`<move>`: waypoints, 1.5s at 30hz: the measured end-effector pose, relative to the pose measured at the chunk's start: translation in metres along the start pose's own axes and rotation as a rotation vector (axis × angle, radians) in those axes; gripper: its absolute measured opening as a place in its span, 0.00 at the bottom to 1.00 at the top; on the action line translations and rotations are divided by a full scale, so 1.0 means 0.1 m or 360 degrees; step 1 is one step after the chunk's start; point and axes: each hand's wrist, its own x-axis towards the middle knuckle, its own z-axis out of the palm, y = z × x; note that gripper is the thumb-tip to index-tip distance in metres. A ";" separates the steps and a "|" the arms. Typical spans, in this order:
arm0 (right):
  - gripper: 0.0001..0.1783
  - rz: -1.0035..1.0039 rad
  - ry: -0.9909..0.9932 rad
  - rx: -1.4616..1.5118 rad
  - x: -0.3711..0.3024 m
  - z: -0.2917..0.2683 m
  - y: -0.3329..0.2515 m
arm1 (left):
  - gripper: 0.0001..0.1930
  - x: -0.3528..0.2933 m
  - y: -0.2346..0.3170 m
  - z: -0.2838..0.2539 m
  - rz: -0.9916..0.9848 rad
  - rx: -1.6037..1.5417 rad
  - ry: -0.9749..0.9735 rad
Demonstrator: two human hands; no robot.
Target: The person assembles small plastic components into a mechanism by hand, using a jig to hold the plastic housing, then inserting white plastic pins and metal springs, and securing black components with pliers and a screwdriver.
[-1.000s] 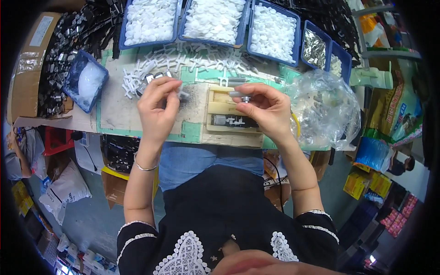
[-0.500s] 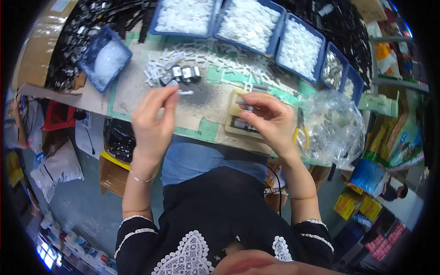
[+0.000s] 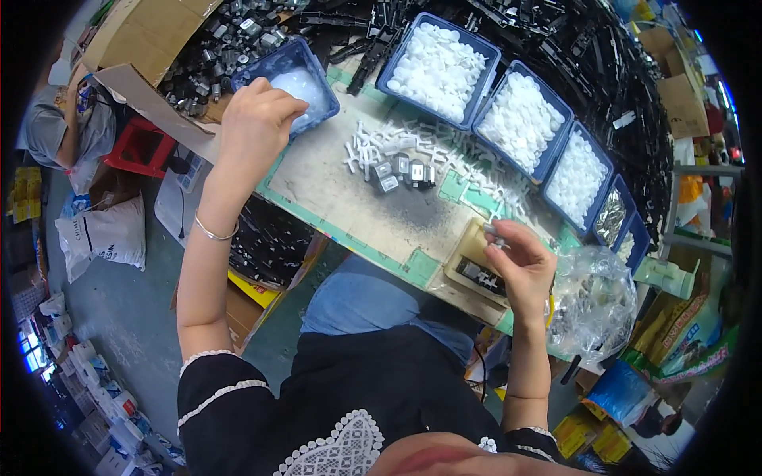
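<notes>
Starting at the far left, off the worktable [image 3: 349, 206] altogether: white sacks [image 3: 107, 238] on the floor, a red stool [image 3: 141, 147] and a big open cardboard box [image 3: 147, 36] leaning over the table's left end.

At the table's left corner sits a small blue tray [image 3: 313, 67] with pale translucent bits in it. The left hand [image 3: 258, 119] is right over the near rim of that tray, fingers curled down and bunched together – can't tell if anything is actually pinched in there, since the knuckles hide the tips. A thin bracelet [image 3: 214, 234] shows on that wrist.

Middle of the table there's a loose scatter of white plastic pieces [image 3: 373, 151], and just beside them a little cluster of small grey metal parts [image 3: 401, 170]. Along the far edge runs a row of blue bins [image 3: 476, 44] full of white round caps, with heaps of black parts [image 3: 556, 40] behind them.

Toward the near right edge is a beige jig block [image 3: 472, 274] with a dark slot. The right hand [image 3: 524, 266] hovers just above it, thumb and fingers closed around a small metal part [image 3: 492, 232] – it sticks out at the fingertips, over the far side of the jig.

Right of that hand, at the table's right end, a crumpled clear plastic bag [image 3: 595, 305] holds more small metal bits.
</notes>
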 end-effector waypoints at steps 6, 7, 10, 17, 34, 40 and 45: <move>0.17 -0.0072 -0.0004 -0.0113 0.01 -0.01 -0.10 | 0.05 0.04 0.03 -0.03 0.0061 0.0132 -0.0196; 0.17 -0.0084 0.0051 -0.0132 0.00 -0.03 -0.13 | 0.06 0.04 0.09 -0.09 -0.0040 -0.0035 -0.0082; 0.17 -0.0251 0.0081 -0.0077 0.02 -0.02 -0.30 | 0.06 0.09 0.42 -0.20 -0.0114 -0.0422 0.0068; 0.18 -0.0294 -0.0108 0.0293 0.07 0.25 -0.40 | 0.09 -0.06 1.14 -0.08 -0.1053 -0.2418 -0.0185; 0.15 -0.0213 0.0058 -0.0133 -0.45 -0.15 -0.25 | 0.11 -0.22 1.95 0.20 -0.0641 -0.2038 -0.0726; 0.15 -0.0458 0.0199 -0.0881 -0.81 -0.52 -0.07 | 0.12 -0.34 2.14 0.42 0.0165 -0.1207 -0.0448; 0.15 -0.0426 0.0310 -0.1173 -0.90 -0.66 0.10 | 0.13 -0.50 2.28 0.61 0.0530 -0.0935 -0.0222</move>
